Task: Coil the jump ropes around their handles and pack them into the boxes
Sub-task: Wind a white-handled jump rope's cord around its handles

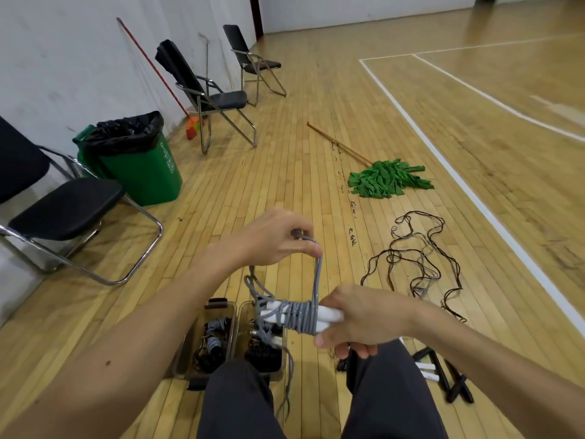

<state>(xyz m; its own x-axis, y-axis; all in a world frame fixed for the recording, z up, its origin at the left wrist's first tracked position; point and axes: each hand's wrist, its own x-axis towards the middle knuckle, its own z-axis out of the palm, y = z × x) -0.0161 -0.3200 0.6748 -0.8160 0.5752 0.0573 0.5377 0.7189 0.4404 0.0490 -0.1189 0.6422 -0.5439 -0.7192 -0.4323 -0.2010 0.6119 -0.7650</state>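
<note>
Markings, head view: one marked item only, a green plastic waste bin with a black bag liner, standing on the wooden floor by the white wall.

Front face of the bin, near the rim: a white triangle sign in outline, of the recycling kind.

Lower on the same face: a short block of white print — characters too small and blurred to read.

No word, brand or number is legible anywhere in the frame.
</note>
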